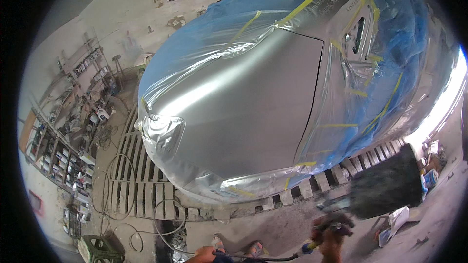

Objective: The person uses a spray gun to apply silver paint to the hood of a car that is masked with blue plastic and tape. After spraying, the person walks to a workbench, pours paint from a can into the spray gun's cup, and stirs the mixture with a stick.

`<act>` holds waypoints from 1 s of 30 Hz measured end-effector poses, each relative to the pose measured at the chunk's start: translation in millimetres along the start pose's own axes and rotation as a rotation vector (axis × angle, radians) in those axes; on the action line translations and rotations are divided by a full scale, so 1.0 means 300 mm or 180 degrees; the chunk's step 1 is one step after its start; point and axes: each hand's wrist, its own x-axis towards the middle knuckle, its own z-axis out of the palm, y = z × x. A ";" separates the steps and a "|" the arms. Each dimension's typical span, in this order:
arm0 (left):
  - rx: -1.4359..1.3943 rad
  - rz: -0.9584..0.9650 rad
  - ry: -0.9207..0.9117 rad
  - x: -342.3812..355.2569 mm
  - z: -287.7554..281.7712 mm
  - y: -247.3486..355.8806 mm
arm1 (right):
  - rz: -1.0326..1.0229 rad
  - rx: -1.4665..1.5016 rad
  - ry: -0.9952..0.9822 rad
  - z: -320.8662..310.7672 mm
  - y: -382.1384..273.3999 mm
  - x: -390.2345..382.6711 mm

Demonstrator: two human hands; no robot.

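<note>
My right hand (331, 244) is closed around a spray gun (333, 225) with a large dark, paint-smeared cup (387, 185). The gun is at the lower right, apart from the car. My left hand (204, 253) grips the dark air hose (263, 258), which runs across to a fitting under the gun. In front of me is a car's glossy silver body panel (243, 102). Clear film and blue plastic sheeting (170, 63) surround it, held with yellow tape (340, 125). Film also covers a rounded corner part (165, 134) at the panel's left end.
Slatted floor grating (131, 185) runs around the car. Loose hose (134, 229) lies coiled at the left, near a green stool (100, 249). Cluttered shelves (61, 158) line the left wall. Cans and papers (431, 165) sit at the right wall, beside a white crumpled sheet (394, 224).
</note>
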 end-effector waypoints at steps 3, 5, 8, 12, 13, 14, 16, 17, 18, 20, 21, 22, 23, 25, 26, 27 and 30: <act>-0.0105 -0.0062 -0.0219 -0.016 0.001 0.056 | -0.0606 -0.0385 0.0276 -0.116 -0.039 0.066; -0.0231 0.0024 -0.0128 0.017 0.055 -0.005 | -0.0859 -0.0433 0.1098 -0.120 -0.041 0.099; -0.0459 0.0330 0.0165 -0.031 0.057 0.072 | -0.0977 -0.0453 0.1072 -0.157 -0.015 0.113; -0.0555 0.0007 -0.0199 -0.016 0.110 -0.083 | -0.0690 -0.0536 0.0128 -0.047 0.150 0.025; -0.0306 -0.0081 -0.0209 -0.014 0.126 -0.132 | -0.0608 -0.0564 -0.0202 -0.004 0.190 0.004; -0.0055 -0.0166 -0.0220 -0.017 0.141 -0.182 | -0.0471 -0.0625 -0.0534 0.030 0.230 -0.023; 0.0294 -0.0171 -0.0254 -0.029 0.162 -0.272 | -0.0228 -0.0785 -0.1139 0.077 0.313 -0.068; 0.0474 -0.0175 -0.0266 -0.035 0.167 -0.310 | -0.0140 -0.0854 -0.1382 0.092 0.343 -0.082; 0.0456 -0.0218 -0.0293 -0.041 0.174 -0.340 | -0.0131 -0.0911 -0.1480 0.113 0.375 -0.088; 0.0456 -0.0296 -0.0337 -0.039 0.174 -0.374 | -0.0194 -0.0999 -0.1484 0.130 0.418 -0.085; 0.0388 -0.0308 -0.0338 -0.050 0.167 -0.366 | -0.0232 -0.0990 -0.1359 0.123 0.426 -0.079; 0.0306 -0.0232 -0.0388 -0.055 0.125 -0.275 | -0.0281 -0.1038 -0.1096 0.083 0.419 -0.070; 0.0243 -0.0241 -0.0393 -0.077 0.093 -0.227 | -0.0368 -0.0938 -0.0747 0.062 0.407 -0.060; 0.0048 -0.0265 -0.0193 -0.082 0.104 -0.245 | -0.0559 -0.0458 0.0003 0.021 0.339 -0.022; -0.0052 -0.0235 -0.0106 -0.072 0.115 -0.240 | -0.0687 -0.0269 0.0392 -0.011 0.301 -0.002; -0.0130 -0.0192 -0.0048 -0.066 0.115 -0.200 | -0.0930 -0.0063 0.0977 -0.042 0.282 0.026; -0.0265 -0.0082 0.0060 -0.071 0.083 -0.090 | -0.0901 -0.0520 0.1656 -0.137 0.242 0.072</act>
